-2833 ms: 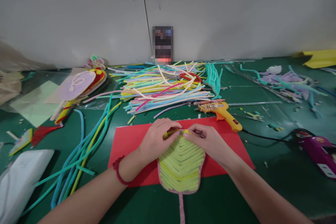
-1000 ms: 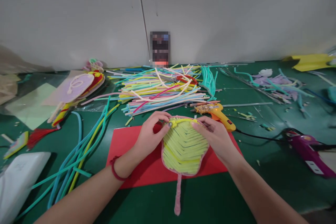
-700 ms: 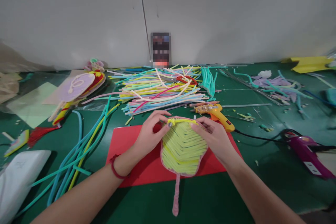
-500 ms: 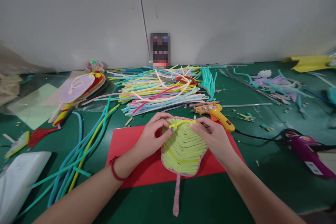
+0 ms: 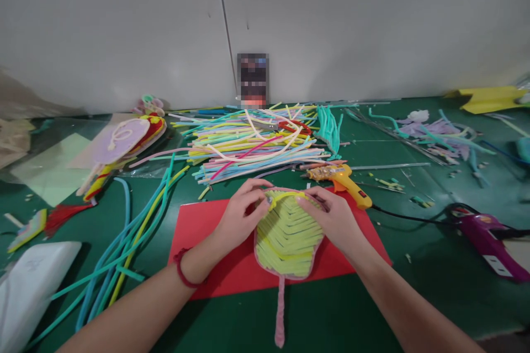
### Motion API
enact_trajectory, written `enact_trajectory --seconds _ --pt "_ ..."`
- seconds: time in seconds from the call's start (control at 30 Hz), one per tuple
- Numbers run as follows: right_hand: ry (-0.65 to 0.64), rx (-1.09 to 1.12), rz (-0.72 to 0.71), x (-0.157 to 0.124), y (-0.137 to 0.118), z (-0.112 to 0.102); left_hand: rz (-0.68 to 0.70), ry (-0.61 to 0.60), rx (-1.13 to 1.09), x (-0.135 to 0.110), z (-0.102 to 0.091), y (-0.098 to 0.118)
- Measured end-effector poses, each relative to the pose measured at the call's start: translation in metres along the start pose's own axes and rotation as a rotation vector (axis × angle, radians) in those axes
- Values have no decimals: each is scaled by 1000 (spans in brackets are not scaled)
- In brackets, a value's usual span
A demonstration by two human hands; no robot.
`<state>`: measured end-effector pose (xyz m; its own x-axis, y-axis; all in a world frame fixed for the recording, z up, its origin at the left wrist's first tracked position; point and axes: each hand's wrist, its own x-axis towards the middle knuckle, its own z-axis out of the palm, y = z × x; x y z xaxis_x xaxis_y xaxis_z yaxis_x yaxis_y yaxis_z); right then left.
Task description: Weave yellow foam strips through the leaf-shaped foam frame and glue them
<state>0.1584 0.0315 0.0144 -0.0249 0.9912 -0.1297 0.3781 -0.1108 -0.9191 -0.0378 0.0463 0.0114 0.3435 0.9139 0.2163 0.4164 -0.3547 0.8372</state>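
Note:
A leaf-shaped fan [image 5: 289,242] of yellow-green pipe cleaners with a pink edge and a pink stem lies over a red sheet, its stem toward me. Across its top runs a bright yellow pipe cleaner [image 5: 285,195], slightly arched. My left hand [image 5: 248,204] pinches the left end of this strip, where a small grey spot shows by the thumb. On the other end, the thumb and fingers of my right hand [image 5: 327,209] are closed at the fan's top right edge. The fingertips behind the fan are hidden.
The red sheet [image 5: 211,259] lies on the green table. Beyond it are a heap of coloured pipe cleaners [image 5: 256,149], red-handled scissors [image 5: 296,127] and a yellow glue gun [image 5: 345,182] with its cord. Finished fans [image 5: 124,138] and a white box-like object [image 5: 37,281] stand left; a purple power strip [image 5: 491,242] right.
My right hand has shifted slightly left along the yellow pipe cleaner, and its end knob is now covered. My left fingers have moved a little at the other end. The fan barely moved.

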Motion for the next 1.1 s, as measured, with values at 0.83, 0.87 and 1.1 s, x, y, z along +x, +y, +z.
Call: enact_trajectory --seconds 0.83,0.87,1.1 --pt "452 -628 -46 28 49 -67 72 -100 308 -4 3 1" --pt "447 -628 -21 29 52 -67 77 -101 324 -4 3 1" --pt "400 -737 -9 34 61 -67 75 -62 335 -6 4 -1"
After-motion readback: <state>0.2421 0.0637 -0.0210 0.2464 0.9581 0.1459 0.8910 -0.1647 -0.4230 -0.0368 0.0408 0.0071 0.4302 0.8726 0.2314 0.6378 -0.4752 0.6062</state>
